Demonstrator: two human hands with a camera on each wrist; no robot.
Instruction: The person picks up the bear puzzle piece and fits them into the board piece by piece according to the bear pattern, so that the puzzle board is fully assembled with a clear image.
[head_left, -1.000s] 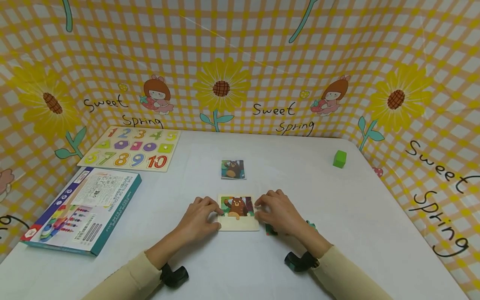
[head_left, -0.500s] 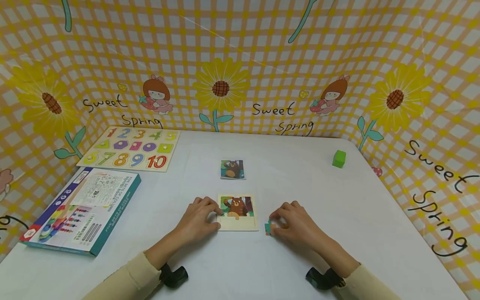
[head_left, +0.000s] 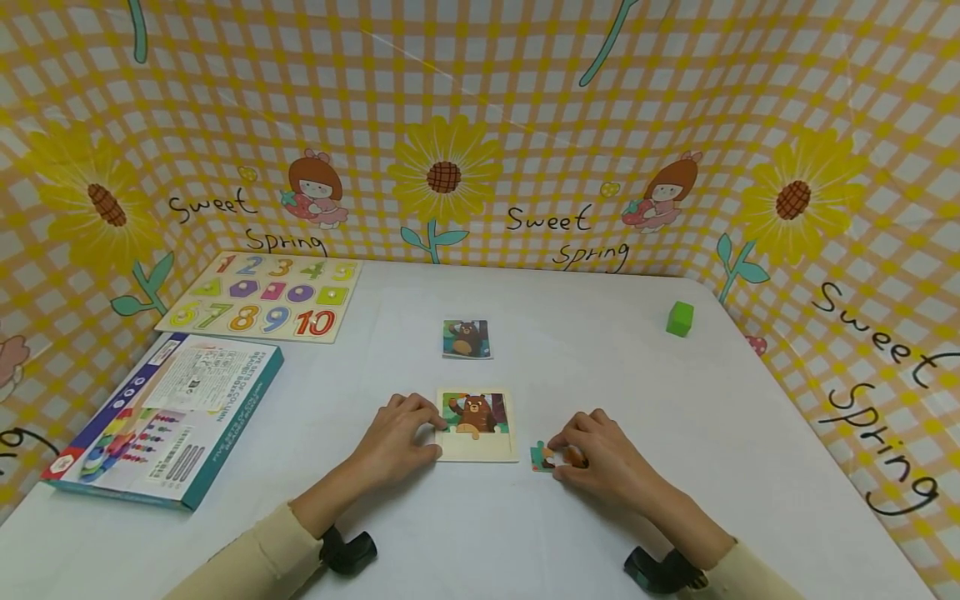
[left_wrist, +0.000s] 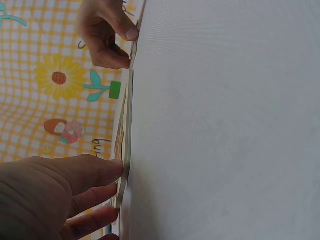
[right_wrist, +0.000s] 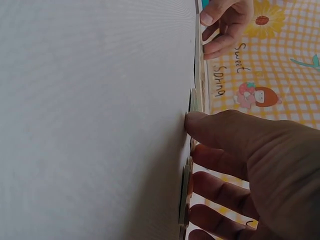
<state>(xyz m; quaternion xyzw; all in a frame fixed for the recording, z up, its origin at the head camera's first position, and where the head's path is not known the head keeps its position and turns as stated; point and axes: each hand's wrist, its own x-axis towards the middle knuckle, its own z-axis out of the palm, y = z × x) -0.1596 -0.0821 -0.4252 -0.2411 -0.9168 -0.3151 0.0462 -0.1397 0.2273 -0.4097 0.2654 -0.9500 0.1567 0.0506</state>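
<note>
In the head view, a cream puzzle tray [head_left: 480,451] lies flat, its upper part showing a brown bear and its lower strip bare wood. My left hand [head_left: 392,439] grips the tray's left edge, with fingertips on the frame and thumb at its side. Right of the tray, my right hand [head_left: 611,463] pinches a green-and-brown puzzle piece [head_left: 541,457] at the table surface. A brown piece [head_left: 575,457] shows between its fingers. In the right wrist view, the thumb touches a thin piece [right_wrist: 193,100], and more pieces [right_wrist: 184,195] lie beside the fingers.
A bear picture card [head_left: 466,339] lies behind the tray. At the left are a number puzzle board [head_left: 258,293] and a flat toy box [head_left: 168,421]. A green block [head_left: 680,318] stands at the back right. Patterned cloth [head_left: 525,100] surrounds the white table.
My right hand has left the tray's right edge and moved right and nearer to me, down to the loose pieces. My left hand and the tray have stayed put.
</note>
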